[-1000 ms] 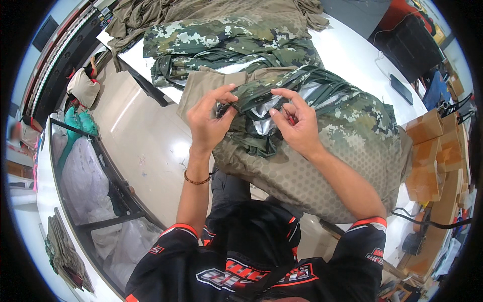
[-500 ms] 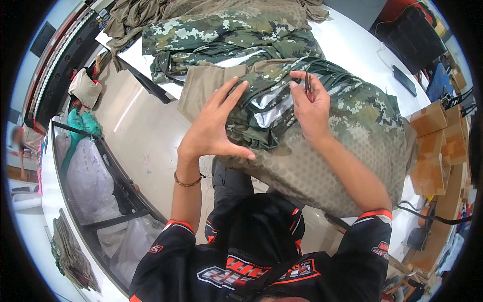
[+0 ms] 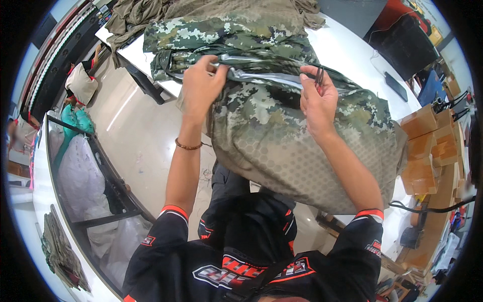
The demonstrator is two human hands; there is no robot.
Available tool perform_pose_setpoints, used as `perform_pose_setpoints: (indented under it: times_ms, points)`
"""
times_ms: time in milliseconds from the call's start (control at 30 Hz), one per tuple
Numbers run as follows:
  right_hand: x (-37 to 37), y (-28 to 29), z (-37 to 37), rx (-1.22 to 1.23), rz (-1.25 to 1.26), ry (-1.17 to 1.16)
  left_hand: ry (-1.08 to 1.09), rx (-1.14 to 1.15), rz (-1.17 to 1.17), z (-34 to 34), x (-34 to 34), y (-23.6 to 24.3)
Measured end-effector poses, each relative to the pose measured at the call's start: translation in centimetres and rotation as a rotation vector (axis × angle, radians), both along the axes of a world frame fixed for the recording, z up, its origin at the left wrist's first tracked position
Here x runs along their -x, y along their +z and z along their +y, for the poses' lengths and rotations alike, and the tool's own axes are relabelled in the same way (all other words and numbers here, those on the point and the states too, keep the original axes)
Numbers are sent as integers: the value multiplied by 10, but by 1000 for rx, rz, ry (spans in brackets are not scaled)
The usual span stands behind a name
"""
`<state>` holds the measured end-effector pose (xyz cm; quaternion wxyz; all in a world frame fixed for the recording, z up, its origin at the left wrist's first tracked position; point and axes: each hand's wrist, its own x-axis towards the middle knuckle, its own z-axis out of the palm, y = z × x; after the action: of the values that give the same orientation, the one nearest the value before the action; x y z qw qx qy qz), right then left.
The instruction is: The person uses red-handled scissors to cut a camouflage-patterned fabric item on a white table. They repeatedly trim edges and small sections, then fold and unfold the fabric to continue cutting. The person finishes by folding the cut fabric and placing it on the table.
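Observation:
A green camouflage garment point(image 3: 266, 108) with a brownish hexagon print toward its near edge lies spread over the table in front of me. My left hand point(image 3: 204, 88) pinches its far edge at the left, fingers closed on the cloth. My right hand point(image 3: 320, 100) holds small dark thread snips point(image 3: 319, 78) with a red part, blades pointing up and away. Its thumb and forefinger also meet at the garment's edge on the right. Between my hands, the edge is stretched and a pale grey inner side point(image 3: 266, 77) shows as a long strip.
More camouflage cloth point(image 3: 226, 32) lies folded behind, with brown cloth point(image 3: 151, 17) beyond it. A phone point(image 3: 396, 86) rests on the white table point(image 3: 347, 50). Cardboard boxes point(image 3: 420, 171) stand at the right. A bin with pale plastic bags point(image 3: 83, 176) is at the left; another person point(image 3: 83, 83) is farther off.
My left hand has gone from spread beside the cloth to pinching its far edge. The bunched garment is now drawn out flatter, its edge stretched between my hands. The snips stay in my right hand.

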<state>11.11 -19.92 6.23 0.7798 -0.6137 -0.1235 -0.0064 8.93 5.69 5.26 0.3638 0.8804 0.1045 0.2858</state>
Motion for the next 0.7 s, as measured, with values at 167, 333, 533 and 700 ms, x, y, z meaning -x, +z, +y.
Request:
perform_pose_setpoints:
  times_ms: [167,333,533,700]
  points:
    - [-6,14,-20,228,-240,8,-61,-42,-402,6,10,6]
    - [-3,20,-22,429,-374,170,-939,-481,-225,-19,38,29]
    - [2,38,-28,481,-366,301,-343,-721,-222,27,-18,3]
    - [-7,64,-71,739,-427,90,-172,-34,151,52,-20,-16]
